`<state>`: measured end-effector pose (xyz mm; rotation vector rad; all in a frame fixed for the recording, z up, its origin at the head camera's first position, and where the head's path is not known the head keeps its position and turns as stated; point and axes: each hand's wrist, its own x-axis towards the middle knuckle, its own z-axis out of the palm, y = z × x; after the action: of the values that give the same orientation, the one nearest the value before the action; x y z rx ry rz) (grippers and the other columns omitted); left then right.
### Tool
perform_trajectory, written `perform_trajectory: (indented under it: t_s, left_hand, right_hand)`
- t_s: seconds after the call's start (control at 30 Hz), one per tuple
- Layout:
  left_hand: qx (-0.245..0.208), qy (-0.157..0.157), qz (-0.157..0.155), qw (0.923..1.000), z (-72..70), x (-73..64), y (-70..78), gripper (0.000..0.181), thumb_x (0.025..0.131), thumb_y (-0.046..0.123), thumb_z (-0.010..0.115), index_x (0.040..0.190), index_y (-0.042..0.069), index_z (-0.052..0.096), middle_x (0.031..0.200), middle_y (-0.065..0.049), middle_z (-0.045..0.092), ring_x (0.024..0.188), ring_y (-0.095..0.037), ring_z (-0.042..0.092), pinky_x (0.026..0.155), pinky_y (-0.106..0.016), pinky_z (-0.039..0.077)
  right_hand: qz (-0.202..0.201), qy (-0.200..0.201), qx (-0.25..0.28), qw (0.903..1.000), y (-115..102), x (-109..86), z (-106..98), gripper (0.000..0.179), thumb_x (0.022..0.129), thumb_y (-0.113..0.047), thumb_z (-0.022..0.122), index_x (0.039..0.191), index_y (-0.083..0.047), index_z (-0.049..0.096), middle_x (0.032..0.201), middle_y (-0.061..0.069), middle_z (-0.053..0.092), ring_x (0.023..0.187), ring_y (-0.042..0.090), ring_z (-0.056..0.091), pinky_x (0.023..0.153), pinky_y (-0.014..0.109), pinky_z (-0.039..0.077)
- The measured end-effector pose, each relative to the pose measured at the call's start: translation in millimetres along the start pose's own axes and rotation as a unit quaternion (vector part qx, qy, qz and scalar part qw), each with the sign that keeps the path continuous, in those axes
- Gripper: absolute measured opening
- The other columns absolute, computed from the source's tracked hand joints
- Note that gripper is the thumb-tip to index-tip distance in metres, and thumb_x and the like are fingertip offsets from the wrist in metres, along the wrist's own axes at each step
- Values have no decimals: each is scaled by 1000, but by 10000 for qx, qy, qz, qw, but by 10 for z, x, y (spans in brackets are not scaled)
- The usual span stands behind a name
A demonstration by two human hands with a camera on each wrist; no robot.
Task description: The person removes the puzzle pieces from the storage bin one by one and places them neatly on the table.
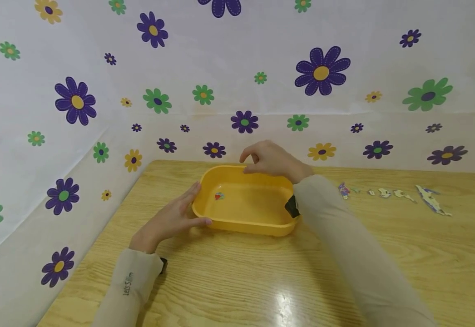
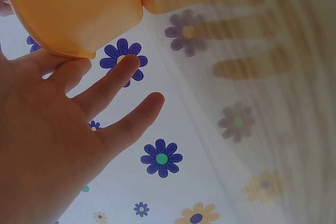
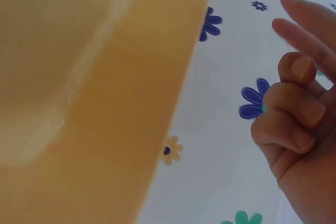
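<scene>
A yellow plastic tub [image 1: 241, 225] with rounded corners stands on the table. My left hand [image 1: 174, 215] holds its left end, thumb at the front corner and fingers along the side; in the left wrist view two fingers press the tub's rim [image 2: 89, 55] while two others stretch free. Inside, toward the left, lies a small flat piece [image 1: 219, 195] with red and green on it. Over the back rim is my right hand [image 1: 272, 159], holding nothing. Its thumb and forefinger are apart, and the right wrist view shows the other fingers [image 3: 283, 129] curled.
On the wooden table [image 1: 229, 272], to the right of the tub, several flat irregular pieces [image 1: 403, 195] lie in a loose row. A white sheet with printed flowers [image 1: 278, 104] rises behind the table and along its left side.
</scene>
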<state>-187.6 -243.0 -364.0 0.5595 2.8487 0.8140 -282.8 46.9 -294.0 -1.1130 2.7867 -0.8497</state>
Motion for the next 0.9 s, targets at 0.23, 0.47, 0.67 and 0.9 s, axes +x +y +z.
perform_trajectory:
  t_s: [0.23, 0.47, 0.67, 0.9]
  left_hand:
    - [7, -42, 15, 10000, 6, 4, -5, 110, 87, 59, 73, 162, 5, 14, 168, -14, 11, 151, -38, 17, 120, -57, 20]
    - [83, -4, 42, 10000, 6, 7, -13, 109, 87, 59, 73, 163, 7, 13, 168, -13, 11, 151, -39, 18, 119, -57, 21]
    - [271, -125, 52, 9995, 30, 1, 88, 109, 87, 62, 71, 163, 8, 15, 168, -12, 11, 150, -40, 21, 118, -58, 24]
    - [829, -165, 83, 9964, 89, 1, 277, 107, 89, 62, 69, 161, 3, 16, 167, -13, 13, 148, -40, 27, 116, -56, 31]
  right_hand:
    - [-145, -626, 1, 9979, 52, 114, 200, 26, 94, -13, 74, 118, -1, 73, 82, 5, 61, 76, 20, 50, 66, 28, 42]
    - [42, -1095, -339, 9934, 43, 240, 376, 28, 94, -16, 74, 119, -5, 74, 88, 5, 62, 80, 19, 52, 71, 28, 44]
    - [-16, -1474, -771, 9861, 44, 249, 490, 27, 94, -18, 74, 118, -8, 74, 99, 8, 67, 87, 21, 55, 80, 31, 49]
    - [10, -1645, -814, 9830, 96, 235, 572, 27, 91, -16, 75, 118, -10, 75, 97, 4, 67, 85, 20, 54, 81, 31, 49]
